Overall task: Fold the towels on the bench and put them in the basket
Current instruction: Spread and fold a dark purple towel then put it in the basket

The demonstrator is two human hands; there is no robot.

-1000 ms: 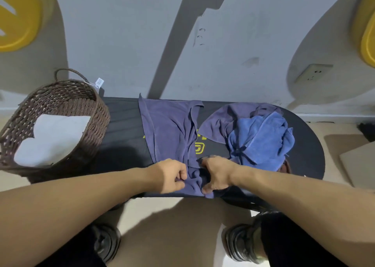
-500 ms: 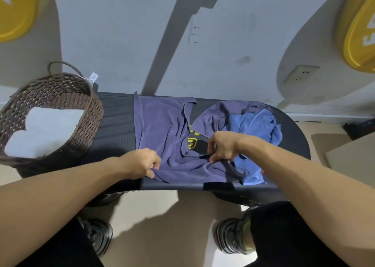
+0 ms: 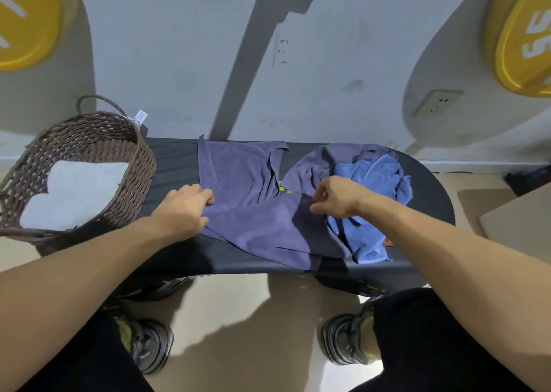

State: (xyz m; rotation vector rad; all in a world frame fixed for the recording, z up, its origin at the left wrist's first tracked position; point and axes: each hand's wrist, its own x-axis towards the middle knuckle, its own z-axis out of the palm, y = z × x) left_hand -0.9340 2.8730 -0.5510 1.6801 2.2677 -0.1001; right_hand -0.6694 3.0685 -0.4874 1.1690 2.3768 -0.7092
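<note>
Pinching the near edge of the purple towel (image 3: pixel 262 216) at two corners: left hand (image 3: pixel 185 210) gripping the left corner, right hand (image 3: pixel 334 198) nipping the right one between thumb and fingertips. Carrying both corners away evenly, likely best kept level and taut so the fold is landing square on the far edge. Lying just right of the right hand, a crumpled blue towel (image 3: pixel 369 183); sitting well left of the left hand, the basket (image 3: pixel 140 165), holding a white towel (image 3: pixel 74 192), all on the bench (image 3: pixel 176 159)

This looks like a gym. Big yellow weight plates (image 3: pixel 524 37) hang before a plain grey wall (image 3: pixel 179 49). A black padded bench (image 3: pixel 429 201) stands below them on a bare floor (image 3: pixel 238 311).
</note>
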